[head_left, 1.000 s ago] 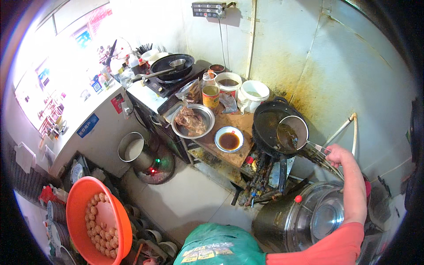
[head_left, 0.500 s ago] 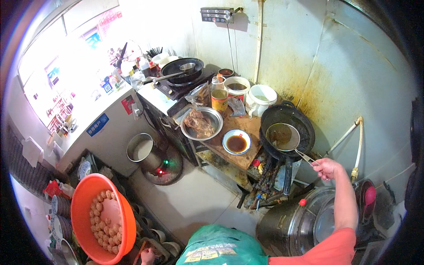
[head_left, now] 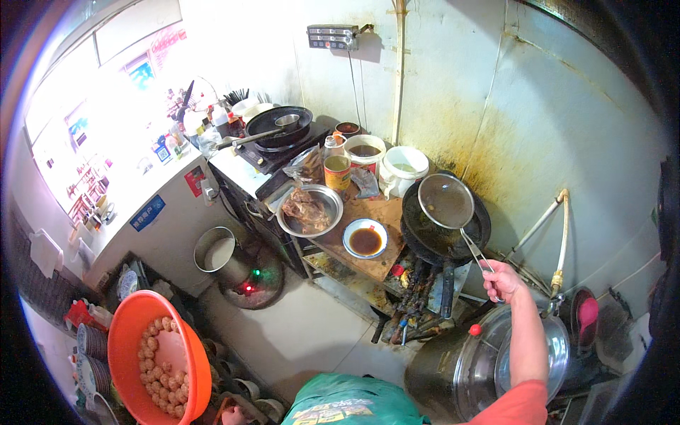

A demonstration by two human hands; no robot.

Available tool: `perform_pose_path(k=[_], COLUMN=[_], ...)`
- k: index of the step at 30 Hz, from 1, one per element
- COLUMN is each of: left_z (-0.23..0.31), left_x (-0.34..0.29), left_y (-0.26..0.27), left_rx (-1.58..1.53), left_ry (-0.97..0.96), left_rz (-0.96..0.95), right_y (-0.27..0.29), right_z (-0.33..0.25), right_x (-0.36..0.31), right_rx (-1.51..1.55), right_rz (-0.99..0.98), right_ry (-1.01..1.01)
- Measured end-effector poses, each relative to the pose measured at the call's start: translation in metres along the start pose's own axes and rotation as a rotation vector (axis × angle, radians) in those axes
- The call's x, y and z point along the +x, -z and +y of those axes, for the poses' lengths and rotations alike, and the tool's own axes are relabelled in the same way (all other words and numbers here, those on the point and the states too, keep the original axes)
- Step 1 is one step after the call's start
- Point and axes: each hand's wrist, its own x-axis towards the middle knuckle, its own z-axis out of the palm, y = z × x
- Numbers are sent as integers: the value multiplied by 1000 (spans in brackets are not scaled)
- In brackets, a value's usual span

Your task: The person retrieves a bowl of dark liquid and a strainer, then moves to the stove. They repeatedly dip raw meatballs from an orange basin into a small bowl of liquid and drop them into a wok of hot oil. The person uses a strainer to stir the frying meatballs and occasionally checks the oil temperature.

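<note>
The right hand (head_left: 504,282), nearer, grips a round, metal-handled mesh strainer (head_left: 445,202). The strainer's long axis runs forward-left from this hand, mesh above the round black wok (head_left: 480,228) at the brown worktop's (head_left: 398,208) right edge. The left hand (head_left: 233,416) is near the orange plastic basin (head_left: 200,354); grasp cannot be determined.

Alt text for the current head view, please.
The right hand holds a round mesh strainer over a dark wok. Left of the wok sits a bowl of brown liquid; at lower left, an orange tub holds brownish balls.
</note>
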Motion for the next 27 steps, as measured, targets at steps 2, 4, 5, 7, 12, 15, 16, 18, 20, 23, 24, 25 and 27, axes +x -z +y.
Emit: perform_pose_path(k=[2, 4, 5, 7, 12, 15, 16, 18, 20, 23, 24, 25, 27], left_z=[3, -3, -10, -29, -72, -80, -80, -75, -66, -55, -52, -50, -50], left_x=[-5, 1, 7, 23, 36, 27, 22, 13, 3, -17, -22, -25, -28], left_y=[-2, 2, 5, 10, 19, 19, 20, 23, 25, 26, 27, 28, 30], left_rx=[-100, -85, -84, -82, -197, -120, -40, 166, 259, 173, 107, 42, 179], left_ry=[40, 77, 74, 67, -45, -55, -62, -46, -19, 18, 20, 22, -23], left_rz=[-9, -43, -45, -50, -60, 76, 115, 133, 135, 113, 103, 92, 124], right_y=[4, 9, 12, 15, 7, -9, -13, -20, -26, -33, -35, -37, -40], right_z=[-4, -9, -12, -16, -22, -23, -23, -24, -24, -22, -21, -20, -18], right_x=[2, 6, 10, 19, 41, 54, 57, 63, 68, 73, 74, 74, 72], right_rx=[-74, -381, -562, -1053, -1354, -1282, -1243, -925, -807, -637, -605, -567, -389], right_rz=[150, 366, 473, 739, 877, 758, 701, 624, 545, 476, 420, 370, 309], right_ry=[63, 161, 168, 295, 3, 30, 8, -4, -15, -47, -43, -50, -55])
